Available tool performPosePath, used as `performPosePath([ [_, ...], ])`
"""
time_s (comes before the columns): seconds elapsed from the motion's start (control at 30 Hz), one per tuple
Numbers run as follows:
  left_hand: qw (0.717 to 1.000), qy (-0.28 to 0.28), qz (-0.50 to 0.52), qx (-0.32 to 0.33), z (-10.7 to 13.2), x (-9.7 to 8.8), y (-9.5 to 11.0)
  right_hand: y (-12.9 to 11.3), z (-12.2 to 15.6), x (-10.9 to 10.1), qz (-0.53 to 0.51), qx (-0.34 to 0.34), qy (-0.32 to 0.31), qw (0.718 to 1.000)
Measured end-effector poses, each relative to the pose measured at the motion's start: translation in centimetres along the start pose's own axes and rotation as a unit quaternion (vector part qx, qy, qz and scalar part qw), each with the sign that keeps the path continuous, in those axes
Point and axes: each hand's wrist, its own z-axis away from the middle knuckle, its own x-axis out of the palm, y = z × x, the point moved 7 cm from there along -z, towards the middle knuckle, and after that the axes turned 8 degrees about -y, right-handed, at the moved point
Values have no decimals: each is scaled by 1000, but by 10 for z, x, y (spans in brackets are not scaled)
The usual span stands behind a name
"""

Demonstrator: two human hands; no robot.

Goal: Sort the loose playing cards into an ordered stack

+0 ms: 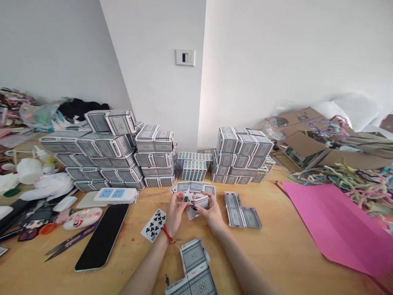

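Note:
My left hand [176, 213] and my right hand [211, 212] meet over the wooden table [276, 250], both closed round a small fan of playing cards [199, 201] with grey patterned backs. A face-up club card [153, 225] lies just left of my left wrist, which wears a red string. Several cards [196, 187] lie face down behind my hands. A flattened card box [241, 211] rests to the right of my right hand. More card boxes [193, 266] lie between my forearms near the front edge.
Stacks of boxed card decks [107, 149] line the wall, with another stack of decks [242, 155] right of centre. A black phone [103, 235], scissors [69, 242] and a power strip [116, 195] lie at left. A pink sheet [334, 225] and tangled pipe cleaners [350, 180] fill the right.

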Motion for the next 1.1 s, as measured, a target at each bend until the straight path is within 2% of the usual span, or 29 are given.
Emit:
performPosePath([
  [0.2, 983, -112, 70, -128, -1, 14, -18, 0, 2, 5, 41, -31, -30, 998],
  [0.43, 932, -222, 205, -203, 7, 22, -14, -2, 5, 12, 81, -54, -67, 993],
  [0.53, 927, -215, 235, -197, 6, 19, -16, 0, 4, 7, 116, -63, -29, 991],
  [0.67, 935, -201, 241, -163, 3, 17, -16, 2, 0, -4, 119, -50, 23, 991],
  [0.83, 950, -217, 174, -142, 2, 20, -10, -1, -3, -6, 57, -31, 10, 998],
  [0.97, 967, -196, 115, -115, -1, 20, -9, -3, -2, -3, -24, -14, -11, 1000],
  [1.1, 976, -176, 79, -103, -4, 19, -17, -5, 0, -1, -86, 2, -23, 996],
])
